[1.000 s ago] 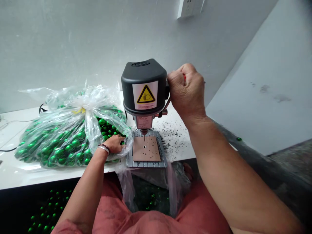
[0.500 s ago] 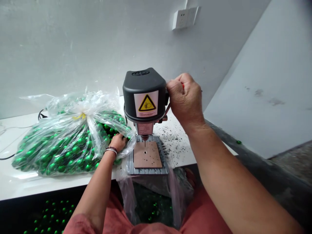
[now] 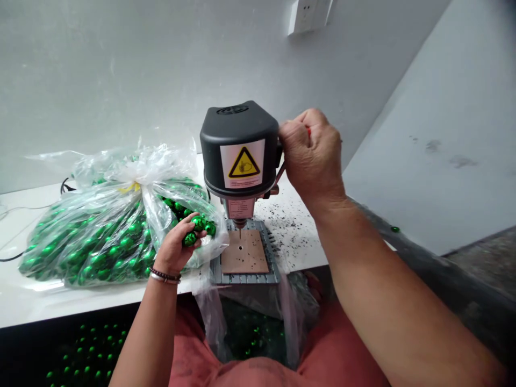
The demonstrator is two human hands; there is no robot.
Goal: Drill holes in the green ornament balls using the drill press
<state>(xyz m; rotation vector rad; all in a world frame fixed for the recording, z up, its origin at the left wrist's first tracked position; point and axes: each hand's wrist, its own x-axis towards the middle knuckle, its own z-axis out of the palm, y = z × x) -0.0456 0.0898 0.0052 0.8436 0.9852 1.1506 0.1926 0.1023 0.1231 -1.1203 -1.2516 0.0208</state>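
Observation:
My left hand (image 3: 177,244) is curled, palm up, around a few shiny green balls (image 3: 198,222) beside the torn opening of a clear plastic bag (image 3: 100,236) full of the same balls. My right hand (image 3: 315,153) is wrapped around the feed lever (image 3: 280,173) of a small black drill press (image 3: 239,145), with a bit of red showing between the fingers. Below the chuck, the thin drill bit (image 3: 240,234) points down above a brown board (image 3: 245,260) with a small hole. That board lies on the grey slotted base (image 3: 217,271).
Dark shavings (image 3: 292,231) litter the white table (image 3: 24,301) right of the press. An open plastic bag (image 3: 213,322) with green balls hangs at the table's front edge. More green balls (image 3: 86,355) lie low at the left. A socket (image 3: 302,16) is on the wall.
My left hand has come out of the bag's opening, moved slightly left and turned palm up, now showing green balls in it. My right hand stays on the lever.

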